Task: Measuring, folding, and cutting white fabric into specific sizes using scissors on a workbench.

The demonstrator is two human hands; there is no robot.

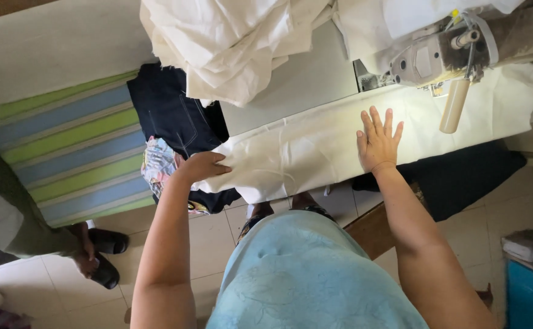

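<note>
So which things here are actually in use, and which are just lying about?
In use: left hand, right hand, white cloth strip, sewing machine.
Lying about: white fabric pile, dark garment, striped cloth, patterned cloth.

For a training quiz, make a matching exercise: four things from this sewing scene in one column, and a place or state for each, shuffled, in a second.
Things:
1. left hand
2. right hand
3. sewing machine
4. dark garment

Places or states:
A. lies flat, fingers spread, on the white cloth
B. stands at the cloth's far end
C. grips the cloth's near end
D. lies beside the striped cushion

Pairs: 1-C, 2-A, 3-B, 4-D
</note>
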